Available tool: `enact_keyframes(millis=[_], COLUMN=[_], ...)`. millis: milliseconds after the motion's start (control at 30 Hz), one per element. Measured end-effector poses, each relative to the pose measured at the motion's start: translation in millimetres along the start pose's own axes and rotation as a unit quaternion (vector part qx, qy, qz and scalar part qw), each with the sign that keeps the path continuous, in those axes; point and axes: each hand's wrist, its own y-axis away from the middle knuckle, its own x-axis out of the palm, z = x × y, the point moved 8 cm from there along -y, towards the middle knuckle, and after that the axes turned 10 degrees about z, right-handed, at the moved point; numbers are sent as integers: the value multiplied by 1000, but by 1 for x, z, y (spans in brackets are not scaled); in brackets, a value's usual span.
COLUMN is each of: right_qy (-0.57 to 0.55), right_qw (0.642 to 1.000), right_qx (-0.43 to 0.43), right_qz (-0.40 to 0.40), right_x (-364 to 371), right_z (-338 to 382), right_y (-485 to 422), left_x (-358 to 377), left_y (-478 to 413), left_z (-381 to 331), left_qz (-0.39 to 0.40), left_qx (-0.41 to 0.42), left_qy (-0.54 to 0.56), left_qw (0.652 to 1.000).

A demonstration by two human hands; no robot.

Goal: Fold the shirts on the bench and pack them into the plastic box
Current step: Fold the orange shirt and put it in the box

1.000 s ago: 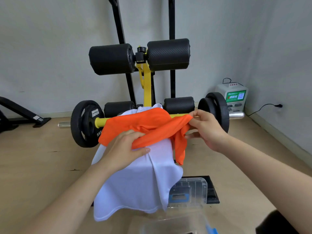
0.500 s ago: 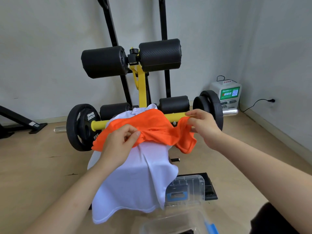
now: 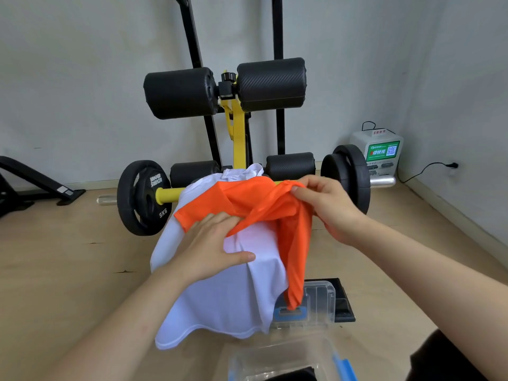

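Observation:
An orange shirt lies bunched on top of a white shirt that drapes over the bench, hiding it. My left hand lies on the orange cloth's near edge, fingers tucked under a fold and thumb stretched out on the white shirt. My right hand pinches the orange shirt's right part and holds it up, so a long piece hangs down toward the floor. A clear plastic box with blue latches stands at the bottom, something dark inside. Its clear lid lies just beyond.
A barbell with black plates crosses behind the bench, on a yellow and black frame with foam rollers. A white charging station sits by the right wall, its cable plugged in. Another black frame stands at the left on the wooden floor.
My right hand has drawn the orange shirt's right side up and nearer, so a long tail hangs down. My left hand has slid along the near edge and flattened.

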Motion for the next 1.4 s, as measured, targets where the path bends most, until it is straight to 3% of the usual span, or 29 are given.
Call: enact_keyframes(millis=[167, 267, 333, 433, 567, 700, 767, 900, 1200, 1400], right_qy=[-17, 51, 121, 147, 154, 70, 49, -34, -27, 3], right_qw=[984, 976, 975, 986, 975, 986, 992, 996, 999, 991], right_qx=[44, 87, 99, 65, -11, -35, -45, -45, 8, 34], right_qz=[-172, -196, -158, -34, 161, 146, 109, 64, -43, -131], right_x=[-47, -56, -46, -12, 48, 55, 44, 20, -47, -81], right_z=[-6, -16, -19, -18, -3, 7, 14, 27, 14, 6], right_y=[7, 10, 8, 4, 16, 19, 18, 17, 21, 32], left_x=[-21, -26, -33, -40, -31, -30, -25, -7, -18, -14], left_y=[5, 7, 6, 5, 4, 3, 3, 4, -4, 1], left_z=[23, 34, 31, 6, -27, -40, -41, -44, -61, -57], left_qz=[-68, -76, -97, -108, -71, -59, -29, 1, -19, 74], left_qx=[-48, -74, -50, -17, 11, 32, 43, 44, 54, 50], left_qy=[-27, 43, 203, 409, 481, 518, 509, 401, 437, 351], left_qw=[996, 993, 973, 906, 874, 853, 859, 915, 898, 932])
